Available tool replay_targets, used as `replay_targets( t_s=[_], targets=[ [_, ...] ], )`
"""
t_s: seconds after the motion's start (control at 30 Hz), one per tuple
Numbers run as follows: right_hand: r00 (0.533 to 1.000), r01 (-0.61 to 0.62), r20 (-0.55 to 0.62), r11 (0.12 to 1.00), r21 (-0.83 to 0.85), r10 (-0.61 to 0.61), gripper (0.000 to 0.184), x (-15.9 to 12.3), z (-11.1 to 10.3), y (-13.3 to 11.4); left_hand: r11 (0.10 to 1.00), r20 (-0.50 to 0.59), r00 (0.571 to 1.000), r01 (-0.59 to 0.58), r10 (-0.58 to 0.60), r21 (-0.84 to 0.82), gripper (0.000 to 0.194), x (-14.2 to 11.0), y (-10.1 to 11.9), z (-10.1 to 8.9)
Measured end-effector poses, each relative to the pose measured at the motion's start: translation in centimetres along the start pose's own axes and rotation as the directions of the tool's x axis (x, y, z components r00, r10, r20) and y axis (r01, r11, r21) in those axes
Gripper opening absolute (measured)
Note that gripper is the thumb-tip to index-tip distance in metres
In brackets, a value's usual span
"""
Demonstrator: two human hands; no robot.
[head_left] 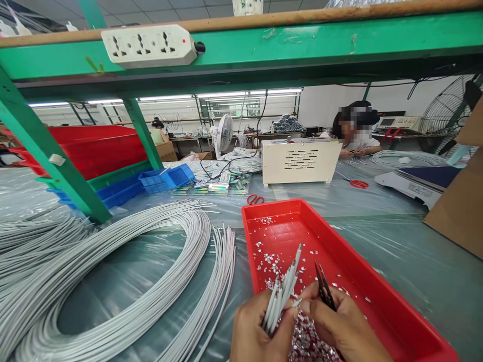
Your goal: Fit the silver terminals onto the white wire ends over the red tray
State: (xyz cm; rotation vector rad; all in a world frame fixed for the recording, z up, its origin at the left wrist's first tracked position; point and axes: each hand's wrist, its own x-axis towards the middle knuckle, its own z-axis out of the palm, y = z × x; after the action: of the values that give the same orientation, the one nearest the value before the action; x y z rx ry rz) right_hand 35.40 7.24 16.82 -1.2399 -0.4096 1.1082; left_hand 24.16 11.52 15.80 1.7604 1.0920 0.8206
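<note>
Head view: the left hand [256, 327] grasps a bundle of white cables [287, 289], tips upward, over a red tray [350, 259] strewn with silver scraps [271, 261]. The right hand [339, 322] holds a dark pointed tool [325, 289], fingertips pinched beside the bundle. A second cable bundle [222, 271] lies near the tray's left edge; rightward, sheeted tabletop [407, 251] stretches to a cardboard box [460, 211].

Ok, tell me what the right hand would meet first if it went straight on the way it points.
Probably the wires in the left hand: they stand just left of the right hand and may already touch it; depth is unclear.
</note>
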Motion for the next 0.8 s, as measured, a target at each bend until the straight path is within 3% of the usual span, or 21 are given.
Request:
replay_targets(
  t_s=[0.23, 0.5, 0.8],
  targets=[
    [0.999, -0.009, 0.046, 1.0, -0.021, 0.01, 0.018, 0.08, -0.45, 0.22, 0.995, 0.098, 0.993, 0.066, -0.059, -0.069, 0.029, 0.38, 0.01, -0.39],
    [0.998, 0.027, 0.067, 0.989, -0.146, -0.017, 0.026, 0.09, -0.54, -0.22, 0.987, 0.109, 0.994, 0.032, -0.015, -0.155, 0.034, 0.41, -0.18, -0.59],
    [0.987, 0.028, 0.163, 0.987, -0.16, -0.001, 0.024, 0.5, -1.04, -0.21, 0.967, 0.12, 0.987, 0.131, -0.107, -0.22, 0.021, 0.6, 0.55, -0.91]
  ],
)
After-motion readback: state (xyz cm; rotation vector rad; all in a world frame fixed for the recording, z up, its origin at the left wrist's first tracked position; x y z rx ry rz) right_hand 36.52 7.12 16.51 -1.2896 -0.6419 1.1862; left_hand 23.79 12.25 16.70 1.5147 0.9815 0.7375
